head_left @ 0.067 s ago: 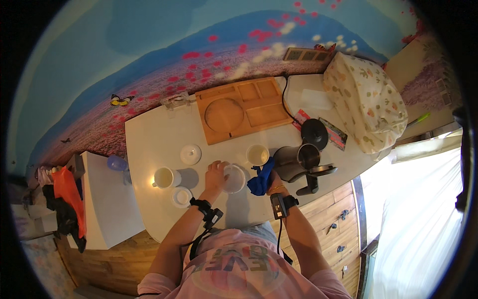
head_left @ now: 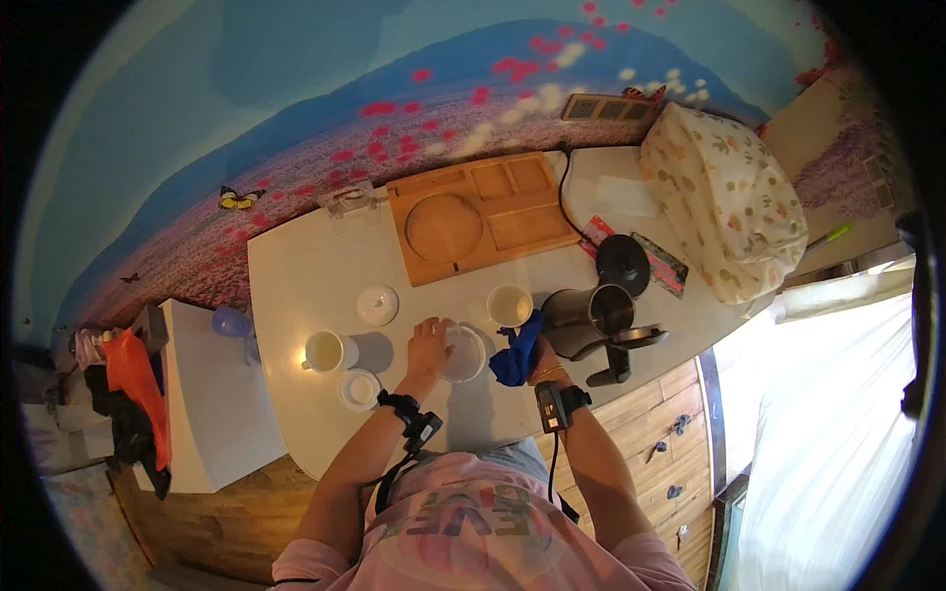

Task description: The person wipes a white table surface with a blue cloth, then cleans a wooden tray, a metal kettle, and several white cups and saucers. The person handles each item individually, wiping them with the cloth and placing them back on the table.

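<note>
Touching a round, whitish tub [head_left: 464,355] with the left hand [head_left: 426,349] at mid-frame; cannot tell if gripping. Clutching a bunched blue cloth [head_left: 513,359] in the right hand [head_left: 545,361], just right of center. See a white lid [head_left: 376,305] already set down, left of center, but the cloth not yet.

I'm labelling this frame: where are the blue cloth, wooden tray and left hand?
Blue cloth [head_left: 512,361]: head view, on its crumpled middle.
Wooden tray [head_left: 443,227]: head view, on its round recess.
Left hand [head_left: 426,350]: head view, on its back.

I wear a pink lettered shirt [head_left: 463,552], black wrist straps [head_left: 397,403] with dark boxes [head_left: 550,407] and cables [head_left: 554,465], and a gold-coloured bracelet [head_left: 550,371]
</note>
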A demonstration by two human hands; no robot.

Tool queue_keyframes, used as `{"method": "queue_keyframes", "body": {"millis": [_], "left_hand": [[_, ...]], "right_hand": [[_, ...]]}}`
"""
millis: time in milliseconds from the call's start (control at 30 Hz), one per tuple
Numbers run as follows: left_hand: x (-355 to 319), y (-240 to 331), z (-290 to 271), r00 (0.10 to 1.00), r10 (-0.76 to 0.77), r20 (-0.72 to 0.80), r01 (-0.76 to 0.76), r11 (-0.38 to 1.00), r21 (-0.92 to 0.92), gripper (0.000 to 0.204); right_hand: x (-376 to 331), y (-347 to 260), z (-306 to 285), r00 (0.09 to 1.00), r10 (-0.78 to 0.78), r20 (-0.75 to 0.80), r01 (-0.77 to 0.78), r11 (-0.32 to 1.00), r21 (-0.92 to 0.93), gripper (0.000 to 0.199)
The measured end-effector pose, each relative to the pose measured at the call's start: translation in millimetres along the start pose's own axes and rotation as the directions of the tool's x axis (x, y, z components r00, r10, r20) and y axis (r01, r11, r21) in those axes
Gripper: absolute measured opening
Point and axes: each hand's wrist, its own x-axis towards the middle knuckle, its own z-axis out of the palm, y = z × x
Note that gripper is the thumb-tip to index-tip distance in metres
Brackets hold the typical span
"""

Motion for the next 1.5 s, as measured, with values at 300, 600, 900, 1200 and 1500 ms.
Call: {"method": "queue_keyframes", "body": {"millis": [300,600,900,1200,1500], "left_hand": [[1.4,-11.4,13.7,0.990,-0.082,0.113,0.085,0.996,-0.026,0.031],[25.7,-55.3,-43.8,0.912,-0.214,-0.349,0.251,0.966,0.062,0.032],[31.3,-83.5,-45.5,0.878,-0.450,-0.162,0.465,0.883,0.066,0.021],[51.3,-88.9,-37.7,0.880,-0.397,-0.259,0.370,0.917,-0.150,0.012],[54.6,-2.8,-85.8,0.900,-0.183,-0.396,0.008,0.914,-0.405,0.015]], "right_hand": [[10.5,-0.9,36.4,0.980,0.123,-0.159,-0.135,0.988,-0.069,0.037],[47.0,26.6,33.9,0.940,0.337,-0.049,-0.340,0.938,-0.066,0.037],[44.0,22.7,51.4,0.891,0.396,-0.225,-0.433,0.889,-0.151,0.037],[33.7,16.3,76.9,0.883,0.350,-0.313,-0.418,0.890,-0.182,0.033],[44.6,20.8,65.0,0.863,0.300,-0.406,-0.449,0.824,-0.346,0.046]]}}
